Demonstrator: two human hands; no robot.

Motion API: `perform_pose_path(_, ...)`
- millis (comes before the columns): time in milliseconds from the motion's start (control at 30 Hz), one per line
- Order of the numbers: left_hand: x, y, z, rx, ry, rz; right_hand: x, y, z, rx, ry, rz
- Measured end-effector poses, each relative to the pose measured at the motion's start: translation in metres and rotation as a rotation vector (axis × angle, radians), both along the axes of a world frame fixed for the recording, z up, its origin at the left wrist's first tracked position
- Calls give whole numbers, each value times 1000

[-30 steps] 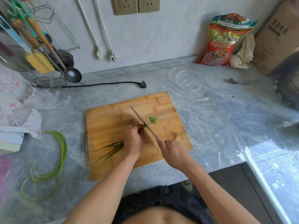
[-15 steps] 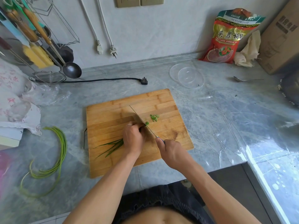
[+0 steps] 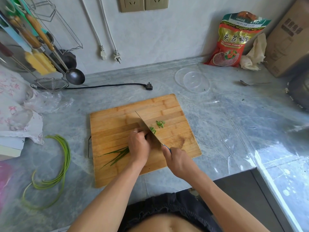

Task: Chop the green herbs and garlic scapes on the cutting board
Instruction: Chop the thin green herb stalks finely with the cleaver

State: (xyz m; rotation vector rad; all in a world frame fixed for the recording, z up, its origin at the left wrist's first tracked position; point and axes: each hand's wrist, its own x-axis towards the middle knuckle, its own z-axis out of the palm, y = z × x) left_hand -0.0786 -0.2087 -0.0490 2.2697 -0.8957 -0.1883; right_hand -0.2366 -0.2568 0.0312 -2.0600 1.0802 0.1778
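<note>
A wooden cutting board lies on the grey counter. My left hand has its curled fingers on a bunch of thin green herbs, whose tips trail left from under the palm. My right hand grips the handle of a knife, the blade lying diagonally across the board against my left knuckles. Small chopped green pieces lie just right of the blade. A bundle of long curved garlic scapes rests on the counter left of the board.
A clear plastic bowl stands behind the board, a black plug and cord to its left. A red snack bag, cloth, cardboard box and spoon sit at the back right. Utensil rack and strainer are at the back left.
The knife has kept chopping beside my left knuckles, and a second small clump of cut pieces now lies right of the blade. The left hand has edged slightly along the herbs.
</note>
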Motion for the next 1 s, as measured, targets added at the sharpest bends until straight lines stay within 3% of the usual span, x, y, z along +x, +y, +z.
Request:
perform_pose_path(233,1,6,-6,36,-40,-8,13,-5,2,4,2,38)
perform_pose_path(467,-3,6,1,0,-40,7,9,-24,5,29,-31,-105)
perform_pose_path(633,0,12,-1,56,-107,-71,1,-23,16,82,-56,-95)
perform_pose_path(800,5,10,3,4,12,-54,-1,-12,11,63,-87,-64)
perform_pose_path(1000,1,12,4,-33,-26,-55,-4,-3,14,69,-90,-16)
